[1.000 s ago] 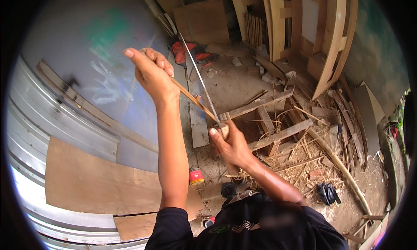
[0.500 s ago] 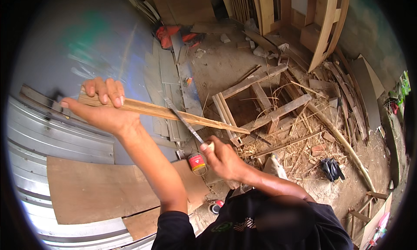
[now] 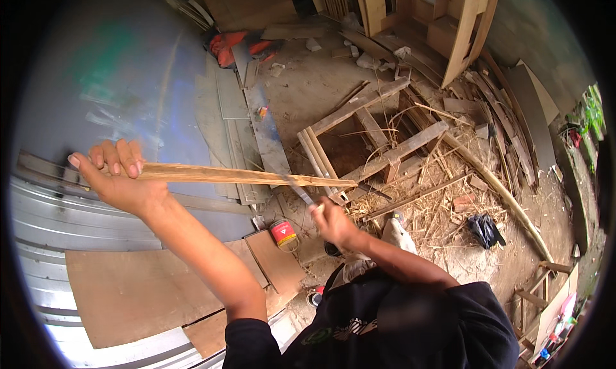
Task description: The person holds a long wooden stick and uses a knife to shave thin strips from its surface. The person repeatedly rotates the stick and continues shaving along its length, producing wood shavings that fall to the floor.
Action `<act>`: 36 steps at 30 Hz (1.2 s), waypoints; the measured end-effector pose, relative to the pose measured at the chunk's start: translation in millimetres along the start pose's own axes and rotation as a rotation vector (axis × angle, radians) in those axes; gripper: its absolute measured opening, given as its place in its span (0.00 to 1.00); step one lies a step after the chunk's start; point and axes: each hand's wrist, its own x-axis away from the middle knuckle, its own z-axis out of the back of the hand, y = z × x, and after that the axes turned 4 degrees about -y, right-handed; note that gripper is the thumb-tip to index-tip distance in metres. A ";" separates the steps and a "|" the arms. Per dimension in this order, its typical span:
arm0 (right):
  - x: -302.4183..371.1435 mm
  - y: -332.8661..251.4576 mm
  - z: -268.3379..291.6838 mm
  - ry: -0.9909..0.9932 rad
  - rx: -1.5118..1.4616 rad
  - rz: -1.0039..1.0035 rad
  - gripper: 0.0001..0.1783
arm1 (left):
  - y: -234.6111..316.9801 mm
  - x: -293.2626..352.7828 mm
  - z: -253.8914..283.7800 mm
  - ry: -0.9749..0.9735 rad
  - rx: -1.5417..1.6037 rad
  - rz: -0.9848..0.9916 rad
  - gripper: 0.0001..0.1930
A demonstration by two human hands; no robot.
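Note:
My left hand [image 3: 125, 180] is wrapped around the near end of a long, narrow wooden strip [image 3: 218, 174]. The strip runs to the right, and its thin tip overlaps a corner of a wooden frame [image 3: 359, 115]; whether it rests there I cannot tell. In my right hand [image 3: 335, 223] is a knife [image 3: 299, 192] with a long, straight metal blade, blurred by motion. Its blade crosses the strip toward the tip end, and its handle is hidden in my closed fingers.
Shavings and splinters [image 3: 430, 205] litter the floor around the frame, with a black plastic bag [image 3: 486, 231] among them. A red and yellow can [image 3: 283, 233] stands below the strip. Brown boards [image 3: 154, 285] lie on corrugated metal at left. A long pole [image 3: 500, 192] lies to the right.
The knife has slid along the strip toward its tip. My left hand has moved left and down in the picture, and the strip lies more level. The whole view has shifted slightly.

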 end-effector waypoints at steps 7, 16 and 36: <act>1.4 27.7 25.8 -0.040 0.082 -0.484 0.30 | -59.1 54.0 2.2 0.194 -0.176 0.161 0.31; -19.8 -9.9 26.4 -0.046 -0.212 -0.439 0.28 | -87.2 53.6 17.3 0.352 -0.247 0.157 0.35; -32.7 -16.1 12.9 -0.181 -0.100 -0.110 0.29 | -99.1 37.0 26.5 -0.436 0.439 0.286 0.35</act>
